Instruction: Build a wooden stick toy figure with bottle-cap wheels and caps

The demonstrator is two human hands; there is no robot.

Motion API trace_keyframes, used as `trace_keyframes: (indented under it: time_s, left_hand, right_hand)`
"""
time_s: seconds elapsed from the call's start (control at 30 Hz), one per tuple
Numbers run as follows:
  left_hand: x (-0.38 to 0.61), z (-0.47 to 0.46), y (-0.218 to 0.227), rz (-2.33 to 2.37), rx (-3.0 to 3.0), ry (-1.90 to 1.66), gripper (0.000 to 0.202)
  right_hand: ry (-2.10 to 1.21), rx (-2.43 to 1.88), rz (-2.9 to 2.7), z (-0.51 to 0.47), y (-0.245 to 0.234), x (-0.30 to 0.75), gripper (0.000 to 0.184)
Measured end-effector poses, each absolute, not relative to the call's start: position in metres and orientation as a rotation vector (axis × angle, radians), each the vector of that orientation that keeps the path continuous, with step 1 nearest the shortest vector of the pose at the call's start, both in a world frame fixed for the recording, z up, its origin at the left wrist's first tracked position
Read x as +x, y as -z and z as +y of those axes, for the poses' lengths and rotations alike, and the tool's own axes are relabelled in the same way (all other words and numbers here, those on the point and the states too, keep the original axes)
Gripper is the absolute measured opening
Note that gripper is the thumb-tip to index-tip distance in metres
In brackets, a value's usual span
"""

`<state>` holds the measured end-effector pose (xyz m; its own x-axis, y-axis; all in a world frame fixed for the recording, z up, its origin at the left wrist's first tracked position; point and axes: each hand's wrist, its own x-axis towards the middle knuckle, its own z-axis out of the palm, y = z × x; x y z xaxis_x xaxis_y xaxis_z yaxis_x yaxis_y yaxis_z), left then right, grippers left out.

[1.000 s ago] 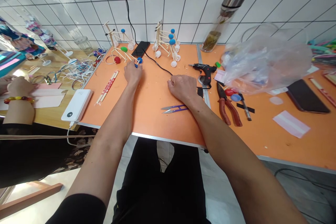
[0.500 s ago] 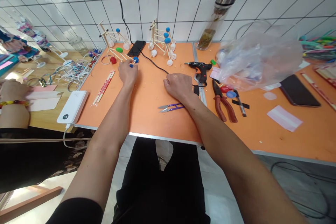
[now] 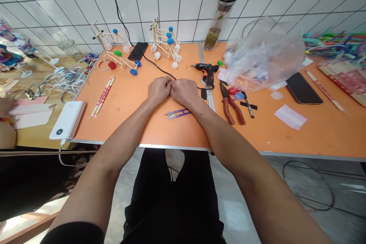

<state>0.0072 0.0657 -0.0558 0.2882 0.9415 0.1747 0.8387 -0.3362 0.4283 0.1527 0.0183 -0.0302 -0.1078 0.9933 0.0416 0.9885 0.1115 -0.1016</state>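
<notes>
My left hand [image 3: 159,90] and my right hand [image 3: 183,91] rest side by side on the orange table [image 3: 128,114], knuckles touching, fingers curled under. What they hold, if anything, is hidden. A black cable [image 3: 156,69] runs across the table to just beyond the knuckles. Purple thread snips [image 3: 177,113] lie right in front of my right wrist. A stick model with blue, green and red caps [image 3: 121,61] stands free at the back left, away from my left hand.
A second stick model [image 3: 166,44], a phone [image 3: 137,50], a glue gun [image 3: 206,69], red pliers [image 3: 231,103], a clear plastic bag [image 3: 263,61], a tall bottle [image 3: 219,19]. Wrapped chopsticks [image 3: 102,92] and a white power bank [image 3: 68,120] lie left. Another person sits at far left.
My left hand let go of the stick model at the back left and came right to meet my right hand. The camera turned slightly right.
</notes>
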Motion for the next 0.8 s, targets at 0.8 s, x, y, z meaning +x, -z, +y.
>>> trace_keyframes:
  time_s: [0.8]
  left_hand:
    - [0.007, 0.073, 0.061, 1.689, 2.302, -0.508, 0.036]
  right_hand:
    - [-0.135, -2.052, -2.086, 0.007, -0.021, 0.182, 0.037]
